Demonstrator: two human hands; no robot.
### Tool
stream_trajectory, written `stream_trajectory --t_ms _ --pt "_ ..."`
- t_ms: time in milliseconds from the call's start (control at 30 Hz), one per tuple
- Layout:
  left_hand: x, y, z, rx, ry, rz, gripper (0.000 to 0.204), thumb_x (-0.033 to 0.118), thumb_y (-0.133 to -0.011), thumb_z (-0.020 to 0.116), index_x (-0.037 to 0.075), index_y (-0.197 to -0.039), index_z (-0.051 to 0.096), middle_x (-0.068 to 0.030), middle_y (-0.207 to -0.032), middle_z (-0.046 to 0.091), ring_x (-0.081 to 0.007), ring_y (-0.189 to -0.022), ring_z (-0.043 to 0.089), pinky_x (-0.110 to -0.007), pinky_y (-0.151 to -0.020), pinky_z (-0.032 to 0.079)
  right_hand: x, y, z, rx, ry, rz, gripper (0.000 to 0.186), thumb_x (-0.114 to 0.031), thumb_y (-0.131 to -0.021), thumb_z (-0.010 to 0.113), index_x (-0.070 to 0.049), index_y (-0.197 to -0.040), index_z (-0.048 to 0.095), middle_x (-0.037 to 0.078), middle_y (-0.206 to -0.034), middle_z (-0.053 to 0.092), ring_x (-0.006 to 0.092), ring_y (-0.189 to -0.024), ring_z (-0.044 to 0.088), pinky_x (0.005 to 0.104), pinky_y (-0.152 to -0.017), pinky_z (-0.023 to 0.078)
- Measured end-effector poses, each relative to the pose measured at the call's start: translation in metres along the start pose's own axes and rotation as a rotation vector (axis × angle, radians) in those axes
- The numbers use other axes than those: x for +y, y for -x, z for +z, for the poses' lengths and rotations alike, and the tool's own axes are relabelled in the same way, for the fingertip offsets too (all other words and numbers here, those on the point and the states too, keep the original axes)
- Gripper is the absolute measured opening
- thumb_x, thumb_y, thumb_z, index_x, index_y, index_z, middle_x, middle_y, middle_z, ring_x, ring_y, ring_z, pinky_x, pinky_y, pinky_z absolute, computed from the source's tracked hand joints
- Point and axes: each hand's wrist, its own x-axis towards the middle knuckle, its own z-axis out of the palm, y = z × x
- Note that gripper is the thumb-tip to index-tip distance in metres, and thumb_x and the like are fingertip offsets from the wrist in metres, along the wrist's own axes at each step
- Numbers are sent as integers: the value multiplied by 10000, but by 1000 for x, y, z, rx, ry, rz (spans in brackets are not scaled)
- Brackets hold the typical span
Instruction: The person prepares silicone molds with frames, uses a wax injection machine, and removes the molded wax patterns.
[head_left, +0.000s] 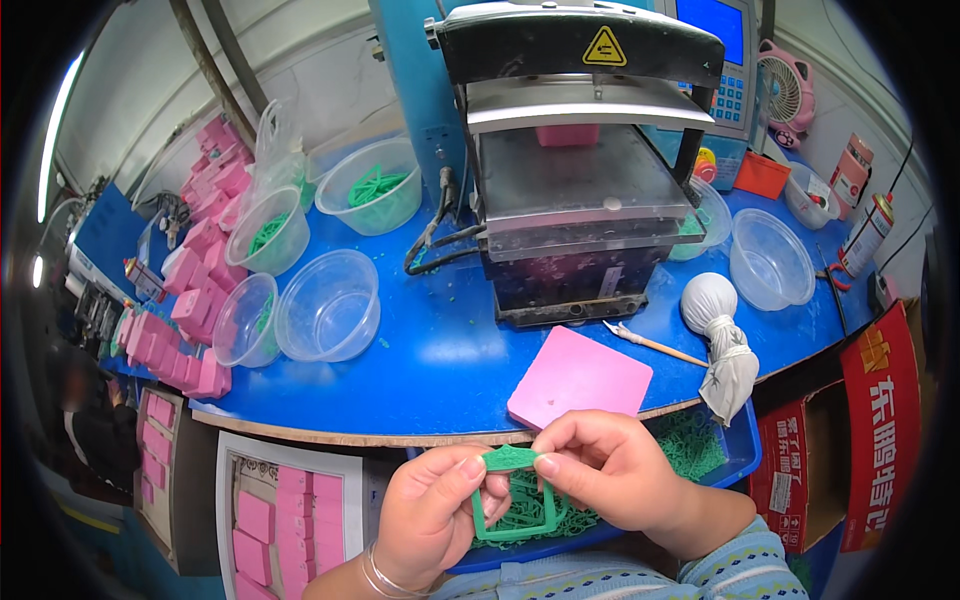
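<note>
Low in the view, my left hand [432, 508] pinches the upper left corner of a green square frame [548, 505]. My right hand [608, 468] grips the same piece at its upper right, thumb against fingertips. The frame's thicker top bar lies between both thumbs, and its thin sides hang down. Behind it, a blue tray [742, 452] holds tangled green scraps [690, 440]. Just beyond my fingers a pink block [582, 376] lies flat at the table's front edge. A thin wooden-handled brush [660, 347] rests right of the block, beside a tied white cloth pouch [714, 320].
A press machine [590, 195] stands mid-table, with cables at its left. Clear plastic tubs [328, 305] flank it, some with green pieces. Pink blocks [205, 300] pile up at far left; more fill a box [290, 520] below. At right are a spray can [866, 235] and red cartons [880, 420].
</note>
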Motion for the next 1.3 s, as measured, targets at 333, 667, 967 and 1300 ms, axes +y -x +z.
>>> stream_trajectory --t_ms 333,667,967,1300 --pt "-2 2 4 7 45 -29 156 101 -908 464 -33 -910 542 -113 -791 574 -144 -656 501 -281 -581 420 -5 2 -3 -35 -98 184 145 -136 -911 497 -3 -956 530 -22 -641 487 25 -477 425 173 -426 318" --pt "0 2 12 152 -116 93 190 130 -879 477 -38 -799 519 -106 -715 525 -145 -563 469 -252 -472 390 -4 9 0 -10 -9 111 139 -135 -916 485 -2 -916 524 -12 -645 494 35 -499 464 180 -444 363" --pt "-3 6 7 215 -281 175 206 154 -862 525 -49 -868 566 -112 -716 567 -160 -564 500 -274 -507 422 1 10 -2 55 46 36 140 -131 -916 488 -4 -866 517 -4 -654 516 34 -501 478 181 -442 372" --pt "1 14 -1 142 -245 138 168 80 -884 514 -70 -930 573 -109 -759 602 -113 -616 528 -235 -594 448 -1 10 -4 89 69 57 149 -140 -919 487 -5 -861 514 4 -657 525 33 -507 479 180 -446 374"
